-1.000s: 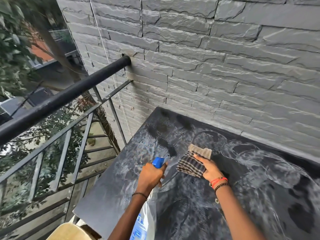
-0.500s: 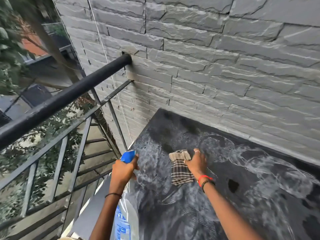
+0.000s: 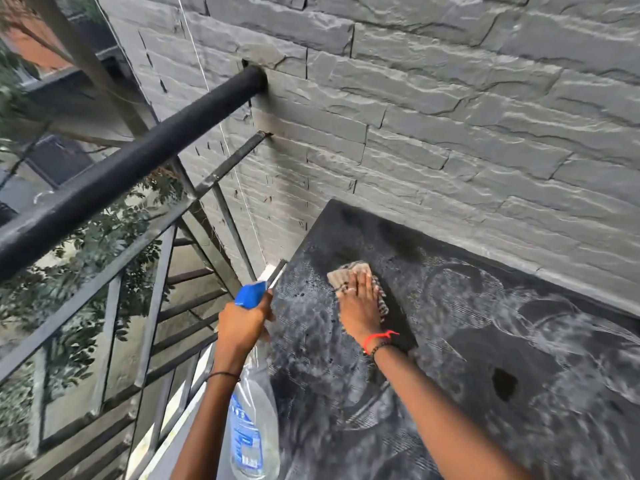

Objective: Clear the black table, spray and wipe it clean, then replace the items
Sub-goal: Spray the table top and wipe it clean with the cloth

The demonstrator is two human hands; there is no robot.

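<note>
The black table (image 3: pixel 485 393) fills the lower right, its top streaked with wet grey smears and a few dry dark patches. My right hand (image 3: pixel 358 306) lies flat on a checked brown cloth (image 3: pixel 349 270), pressing it onto the table near the far left corner. My left hand (image 3: pixel 242 327) grips the neck of a clear spray bottle (image 3: pixel 254 420) with a blue trigger head (image 3: pixel 250 294). The bottle hangs down beside the table's left edge, over the gap to the railing.
A grey stone wall (image 3: pixel 450 116) runs along the table's far edge. A black metal railing (image 3: pixel 114 181) with thin bars stands close on the left, with trees and a drop beyond it. A thin white cord (image 3: pixel 221 133) hangs down the wall.
My right hand has pushed the cloth left and away, towards the table's far left corner. My left hand with the bottle has shifted left, off the table's edge.
</note>
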